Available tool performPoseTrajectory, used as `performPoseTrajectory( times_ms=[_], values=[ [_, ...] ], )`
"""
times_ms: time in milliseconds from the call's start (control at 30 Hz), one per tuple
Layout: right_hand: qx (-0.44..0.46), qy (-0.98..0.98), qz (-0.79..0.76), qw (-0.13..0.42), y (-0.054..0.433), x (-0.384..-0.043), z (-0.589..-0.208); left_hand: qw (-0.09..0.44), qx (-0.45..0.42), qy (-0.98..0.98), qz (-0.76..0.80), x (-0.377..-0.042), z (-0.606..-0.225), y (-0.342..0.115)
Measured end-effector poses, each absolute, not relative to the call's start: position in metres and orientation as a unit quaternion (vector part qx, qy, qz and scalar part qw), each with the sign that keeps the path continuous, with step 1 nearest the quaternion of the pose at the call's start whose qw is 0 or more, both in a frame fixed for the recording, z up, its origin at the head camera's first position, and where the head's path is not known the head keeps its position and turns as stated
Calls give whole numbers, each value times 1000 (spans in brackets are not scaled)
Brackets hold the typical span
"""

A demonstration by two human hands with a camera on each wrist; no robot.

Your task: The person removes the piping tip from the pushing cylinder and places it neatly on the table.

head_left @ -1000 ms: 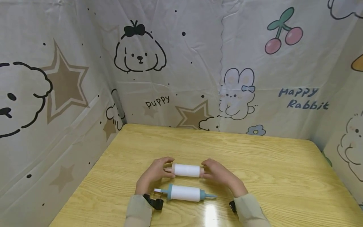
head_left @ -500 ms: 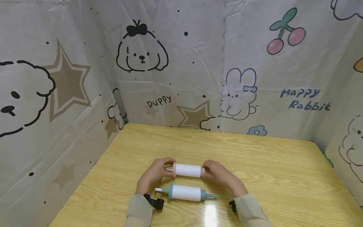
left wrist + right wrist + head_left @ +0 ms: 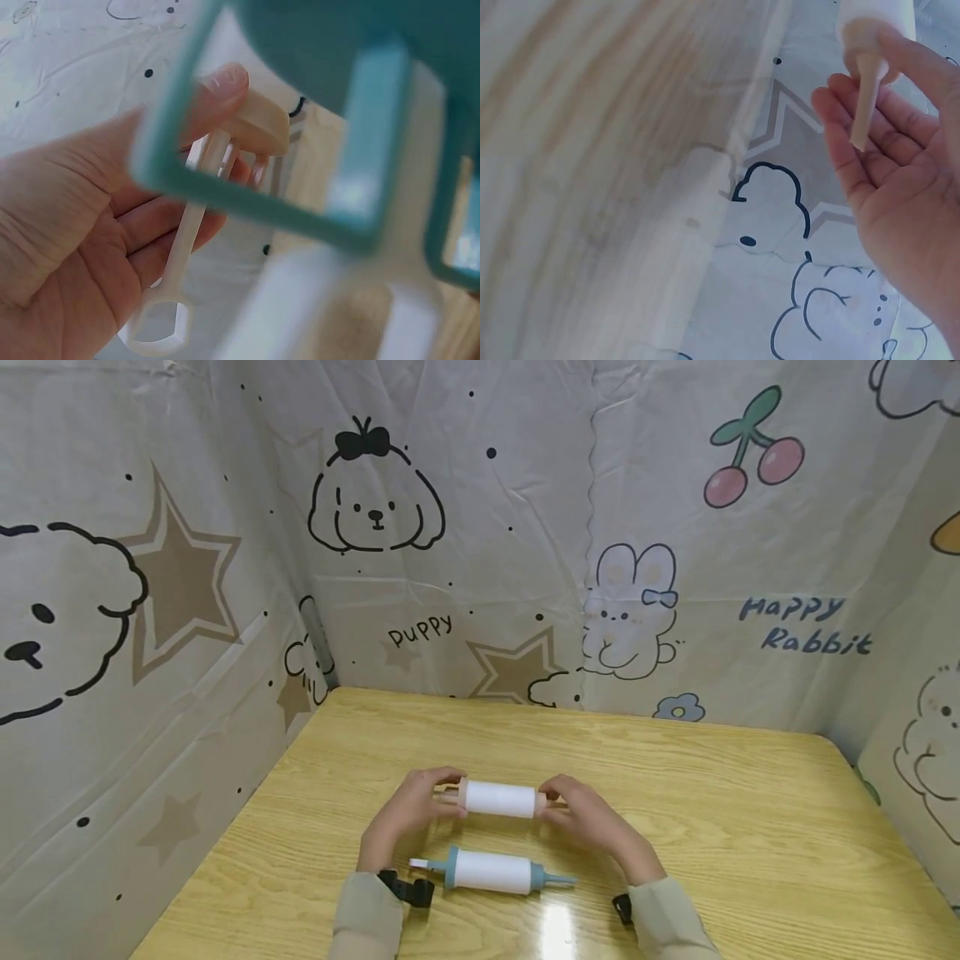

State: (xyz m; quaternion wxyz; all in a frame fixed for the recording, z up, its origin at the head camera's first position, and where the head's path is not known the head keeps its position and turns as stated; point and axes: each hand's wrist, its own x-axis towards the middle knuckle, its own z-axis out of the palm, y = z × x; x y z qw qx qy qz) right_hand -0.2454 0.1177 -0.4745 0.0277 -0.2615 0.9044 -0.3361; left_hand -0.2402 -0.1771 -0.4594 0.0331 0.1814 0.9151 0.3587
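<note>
A pink-and-white syringe point(image 3: 500, 798) lies crosswise between both hands, plunger end left and nozzle end right. At its left end, my left hand point(image 3: 411, 808) grips the pink collar point(image 3: 260, 127) between thumb and fingers; the plunger rod with its ring end runs past the palm. My right hand point(image 3: 588, 812) pinches the nozzle-end cap, its thumb over the white-and-pink end and the thin nozzle point(image 3: 865, 109) pointing into the palm. Nearer the body, a teal-and-white syringe point(image 3: 492, 872) rests on the table, touched by neither hand. Its teal collar frame looms blurred in the left wrist view.
The wood-grain table point(image 3: 720, 793) extends behind and to both sides of the hands. A pale curtain point(image 3: 480, 527) printed with cartoon animals and stars closes off the back and sides. A black wrist strap point(image 3: 408, 891) sits by the left sleeve.
Both hands have closed in on the pink-and-white syringe's ends, and it has shifted up in the head view, farther from the teal one. The teal-and-white syringe stays in place.
</note>
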Motion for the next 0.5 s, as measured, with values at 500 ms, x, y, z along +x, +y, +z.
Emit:
performPoseTrajectory(
  times_ms=[500],
  values=[
    [-274, 892, -357, -28, 135, -241, -461, -22, 215, 917, 334, -239, -440, -164]
  ],
)
